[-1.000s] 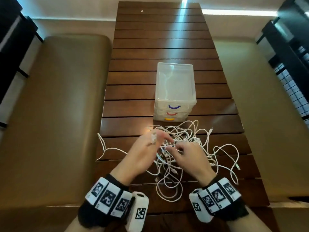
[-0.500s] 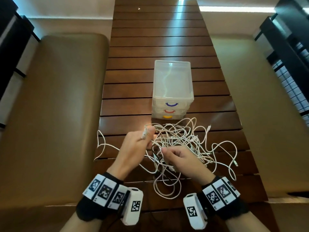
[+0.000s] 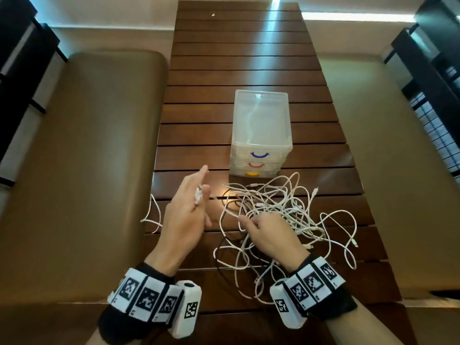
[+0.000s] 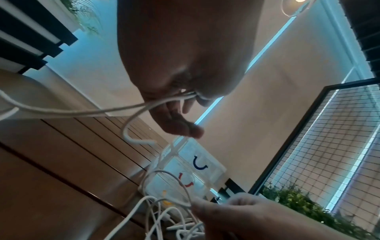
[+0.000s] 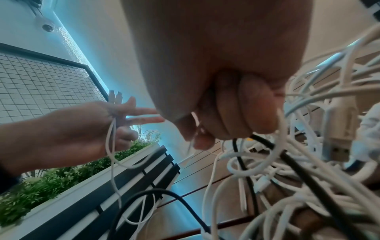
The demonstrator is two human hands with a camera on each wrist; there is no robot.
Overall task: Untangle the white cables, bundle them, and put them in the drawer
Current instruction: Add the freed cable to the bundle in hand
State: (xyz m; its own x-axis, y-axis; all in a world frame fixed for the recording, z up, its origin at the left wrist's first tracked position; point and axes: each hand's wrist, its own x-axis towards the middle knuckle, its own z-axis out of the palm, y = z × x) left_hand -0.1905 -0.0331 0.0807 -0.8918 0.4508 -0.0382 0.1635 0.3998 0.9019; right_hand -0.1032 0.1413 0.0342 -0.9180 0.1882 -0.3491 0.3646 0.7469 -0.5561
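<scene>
A tangle of white cables [image 3: 281, 202] lies on the slatted wooden table [image 3: 244, 58], just in front of a clear three-drawer unit [image 3: 261, 135] whose drawers are all closed. My left hand [image 3: 199, 195] hovers left of the tangle with fingers mostly straight. It pinches two white cable ends [image 5: 114, 97] that stick up between its fingers, and the strands [image 4: 131, 108] trail down from it. My right hand [image 3: 249, 220] sits on the near side of the tangle, fingers curled, thumb and forefinger [image 5: 197, 136] pinching a thin white strand.
A black cable [image 5: 308, 175] runs through the white ones, and a white USB plug [image 5: 337, 142] hangs close to my right hand. Tan padded benches [image 3: 87, 170] flank the table on both sides. One white loop [image 3: 154, 212] hangs near the table's left edge.
My left hand has drawn left and away from the tangle with the cable ends, its fingers spreading straight. The right hand stays on the tangle.
</scene>
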